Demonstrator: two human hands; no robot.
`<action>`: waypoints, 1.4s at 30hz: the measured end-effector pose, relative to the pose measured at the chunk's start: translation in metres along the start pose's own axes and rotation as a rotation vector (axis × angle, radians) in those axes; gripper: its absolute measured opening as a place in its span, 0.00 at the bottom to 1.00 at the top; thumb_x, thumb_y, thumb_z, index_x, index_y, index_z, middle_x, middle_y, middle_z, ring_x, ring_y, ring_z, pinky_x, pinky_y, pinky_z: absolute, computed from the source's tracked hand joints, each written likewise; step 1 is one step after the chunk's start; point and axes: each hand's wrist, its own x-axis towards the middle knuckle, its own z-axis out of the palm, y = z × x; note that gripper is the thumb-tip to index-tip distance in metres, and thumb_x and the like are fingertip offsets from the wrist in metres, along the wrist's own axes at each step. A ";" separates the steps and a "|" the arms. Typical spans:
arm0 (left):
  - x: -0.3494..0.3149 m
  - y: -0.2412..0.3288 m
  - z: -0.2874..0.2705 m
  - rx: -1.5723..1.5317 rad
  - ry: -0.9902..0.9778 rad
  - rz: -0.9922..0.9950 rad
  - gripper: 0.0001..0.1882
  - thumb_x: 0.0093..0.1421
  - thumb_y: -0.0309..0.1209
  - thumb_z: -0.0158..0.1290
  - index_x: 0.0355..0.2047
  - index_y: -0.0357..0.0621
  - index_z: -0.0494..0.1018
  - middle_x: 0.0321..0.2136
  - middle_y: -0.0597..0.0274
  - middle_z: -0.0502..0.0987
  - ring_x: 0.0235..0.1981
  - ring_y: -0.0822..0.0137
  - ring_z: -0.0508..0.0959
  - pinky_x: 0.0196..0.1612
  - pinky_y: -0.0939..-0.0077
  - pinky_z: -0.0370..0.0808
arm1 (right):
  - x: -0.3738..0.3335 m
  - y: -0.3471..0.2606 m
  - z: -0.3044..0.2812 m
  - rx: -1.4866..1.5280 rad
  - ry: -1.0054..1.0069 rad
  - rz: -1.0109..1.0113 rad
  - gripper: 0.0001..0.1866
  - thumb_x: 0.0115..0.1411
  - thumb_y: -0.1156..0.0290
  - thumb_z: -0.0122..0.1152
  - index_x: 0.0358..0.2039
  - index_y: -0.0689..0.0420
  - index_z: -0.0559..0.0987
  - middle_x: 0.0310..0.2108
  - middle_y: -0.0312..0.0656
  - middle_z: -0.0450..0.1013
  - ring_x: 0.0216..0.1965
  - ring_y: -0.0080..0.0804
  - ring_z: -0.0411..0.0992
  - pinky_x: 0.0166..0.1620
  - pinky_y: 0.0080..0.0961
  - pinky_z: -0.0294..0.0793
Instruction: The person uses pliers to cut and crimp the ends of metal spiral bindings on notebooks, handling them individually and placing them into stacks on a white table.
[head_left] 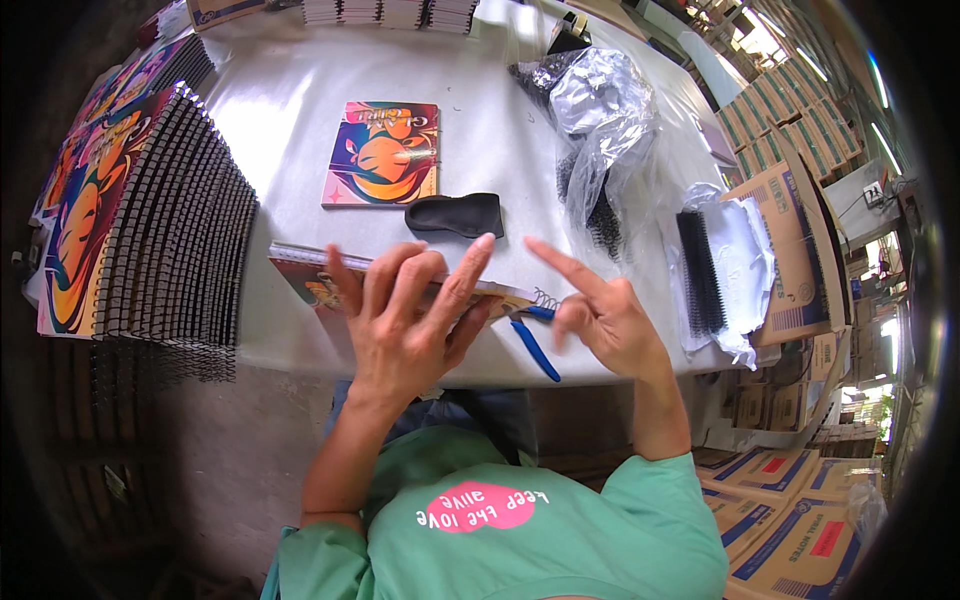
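Observation:
A spiral notebook (310, 284) with a colourful cover is tilted up on its edge near the table's front. My left hand (400, 310) holds it, fingers spread along its upper edge. A loose coil end (546, 299) sticks out at the notebook's right end. Beside it lie pliers with blue handles (536, 352), their jaws partly hidden. Just right of the coil, my right hand (605, 320) is empty, its index finger stretched out and its thumb slightly blurred. Beyond the left hand rests a black, curved, sole-shaped piece (455, 215), touching a flat notebook (382, 155).
Tall stacks of coil-bound notebooks (150, 220) stand at the left. More stacks (390, 12) line the far edge. Plastic bags with black coils (600, 130) lie to the right, near a bundle of black coils (700, 270) and an open carton (795, 250). Cartons (790, 510) sit lower right.

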 end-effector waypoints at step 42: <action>-0.003 -0.007 -0.014 -0.148 -0.059 -0.130 0.30 0.27 0.54 0.68 0.27 0.50 0.76 0.20 0.64 0.63 0.54 0.53 0.66 0.60 0.48 0.47 | 0.062 0.023 0.011 0.125 -0.090 -0.542 0.15 0.40 0.88 0.57 0.29 0.57 0.82 0.26 0.44 0.77 0.29 0.27 0.76 0.33 0.21 0.74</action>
